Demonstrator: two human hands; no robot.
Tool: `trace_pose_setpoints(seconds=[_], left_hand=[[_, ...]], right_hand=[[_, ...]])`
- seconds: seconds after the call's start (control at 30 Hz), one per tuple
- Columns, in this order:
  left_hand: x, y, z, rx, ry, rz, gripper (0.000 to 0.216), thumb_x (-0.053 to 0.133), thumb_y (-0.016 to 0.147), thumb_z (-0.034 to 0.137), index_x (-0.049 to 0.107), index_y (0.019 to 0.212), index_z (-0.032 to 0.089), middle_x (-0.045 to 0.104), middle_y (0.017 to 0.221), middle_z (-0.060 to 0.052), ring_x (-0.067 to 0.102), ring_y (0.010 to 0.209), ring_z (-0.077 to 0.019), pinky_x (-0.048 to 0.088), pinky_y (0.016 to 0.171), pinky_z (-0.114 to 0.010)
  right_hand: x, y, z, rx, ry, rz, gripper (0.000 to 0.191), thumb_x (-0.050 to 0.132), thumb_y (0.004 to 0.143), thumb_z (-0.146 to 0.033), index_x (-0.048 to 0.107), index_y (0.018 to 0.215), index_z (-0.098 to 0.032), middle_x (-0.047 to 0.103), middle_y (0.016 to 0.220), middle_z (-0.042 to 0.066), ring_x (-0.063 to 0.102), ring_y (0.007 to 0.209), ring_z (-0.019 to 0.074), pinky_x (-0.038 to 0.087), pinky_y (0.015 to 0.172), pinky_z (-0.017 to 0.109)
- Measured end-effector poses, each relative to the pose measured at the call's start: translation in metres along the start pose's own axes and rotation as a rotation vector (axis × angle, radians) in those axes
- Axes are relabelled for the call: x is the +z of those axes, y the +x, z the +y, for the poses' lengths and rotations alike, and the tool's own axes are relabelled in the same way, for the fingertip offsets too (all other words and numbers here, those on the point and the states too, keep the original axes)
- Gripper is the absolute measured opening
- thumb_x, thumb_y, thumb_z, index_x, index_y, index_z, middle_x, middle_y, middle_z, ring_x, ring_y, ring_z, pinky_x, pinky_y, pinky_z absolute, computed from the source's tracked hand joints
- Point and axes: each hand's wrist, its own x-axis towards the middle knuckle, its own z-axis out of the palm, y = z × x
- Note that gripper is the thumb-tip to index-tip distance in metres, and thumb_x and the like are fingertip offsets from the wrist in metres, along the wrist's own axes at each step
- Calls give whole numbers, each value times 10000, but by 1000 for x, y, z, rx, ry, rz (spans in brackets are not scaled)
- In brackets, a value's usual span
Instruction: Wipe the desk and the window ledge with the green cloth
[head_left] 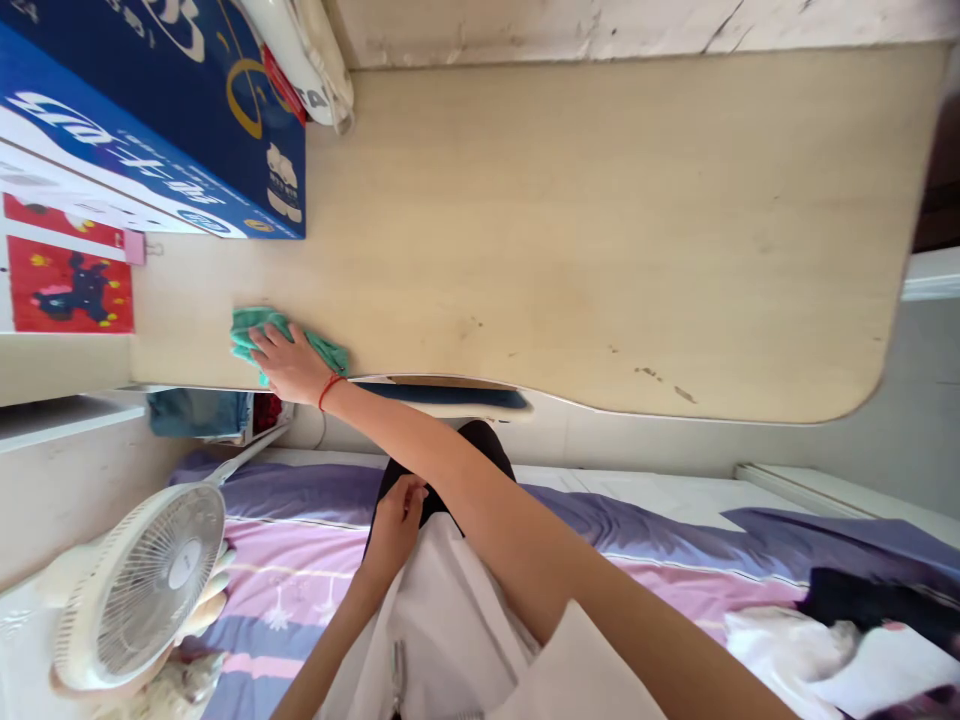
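My right hand [289, 362], with a red string at the wrist, presses palm down on a bunched green cloth [247, 328]. Its fingers curve over the cloth. The cloth lies near the front edge of a pale wooden desk [600, 230], towards its left end. My left hand [396, 522] rests low at my lap against dark clothing [491, 445], just above my white top. Its fingers are curled in, and I cannot make out whether they hold anything.
A blue printed box [187, 110] and red pictures [71, 290] stand at the desk's left. A white bag [307, 60] lies behind the box. Below the desk is a bed with purple and pink sheets [315, 560], a white fan [139, 585] and dark clothes [870, 600].
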Motion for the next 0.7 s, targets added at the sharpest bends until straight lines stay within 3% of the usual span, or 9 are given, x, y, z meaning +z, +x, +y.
trace_pose_setpoints(seconds=[0.1, 0.17, 0.23, 0.33, 0.43, 0.5, 0.53, 0.6, 0.7], left_hand=[[11, 7, 7, 13, 5, -16, 255, 537, 961, 433, 680, 947, 222, 766, 902, -72, 731, 827, -226, 584, 793, -355], [31, 13, 13, -12, -27, -40, 290, 562, 950, 461, 704, 1003, 213, 776, 955, -86, 744, 854, -227, 599, 816, -364], [55, 19, 18, -49, -81, -71, 343, 604, 933, 502, 714, 1063, 204, 788, 1011, -101, 762, 886, -233, 617, 853, -384], [91, 30, 22, -61, -119, -87, 403, 646, 913, 551, 708, 1105, 201, 793, 1043, -108, 768, 907, -232, 626, 893, -403], [117, 39, 24, -71, -110, -81, 437, 646, 904, 580, 701, 1114, 201, 793, 1051, -109, 769, 909, -226, 624, 907, -411], [128, 41, 25, -82, -120, -103, 453, 626, 912, 595, 699, 1120, 199, 794, 1061, -113, 771, 915, -225, 622, 911, -415], [132, 40, 26, -84, -127, -118, 457, 617, 918, 599, 700, 1122, 199, 794, 1064, -116, 772, 919, -225, 622, 912, -415], [136, 36, 27, -96, -133, -139, 458, 612, 928, 605, 702, 1116, 198, 796, 1059, -118, 775, 918, -226, 624, 912, -416], [134, 28, 26, -143, -114, -178, 457, 639, 917, 624, 708, 1066, 198, 800, 1013, -112, 782, 897, -234, 635, 903, -421]], right_hand=[[-6, -29, 15, 13, 43, -1, 492, 329, 1053, -138, 546, 1487, -64, 372, 1739, 108, 341, 1598, 265, 366, 1254, 453], [-16, -91, 48, 98, 59, 19, 472, 404, 1073, -143, 545, 1522, -111, 367, 1746, 99, 367, 1577, 267, 416, 1226, 488], [-30, -184, 92, 294, 32, 33, 505, 492, 1055, -173, 548, 1557, -165, 365, 1749, 102, 391, 1557, 304, 447, 1193, 538], [-55, -354, 164, 743, -57, 91, 507, 527, 1010, -183, 629, 1506, -190, 429, 1705, 139, 430, 1527, 354, 456, 1162, 577], [-83, -503, 235, 1265, -151, 300, 503, 450, 1014, -197, 690, 1452, -138, 502, 1626, 213, 451, 1505, 378, 456, 1135, 608], [-98, -562, 273, 1591, -168, 505, 526, 422, 1023, -227, 703, 1454, -123, 524, 1588, 260, 461, 1486, 408, 449, 1106, 649], [-102, -575, 287, 1715, -171, 596, 540, 416, 1023, -240, 698, 1465, -110, 518, 1583, 283, 460, 1476, 434, 438, 1084, 687], [-101, -571, 297, 1843, -176, 708, 571, 412, 1016, -253, 672, 1491, -70, 495, 1584, 323, 457, 1453, 482, 417, 1035, 763], [-77, -497, 261, 1699, -139, 677, 582, 471, 967, -224, 662, 1499, -84, 496, 1614, 266, 460, 1453, 461, 435, 1065, 759]])
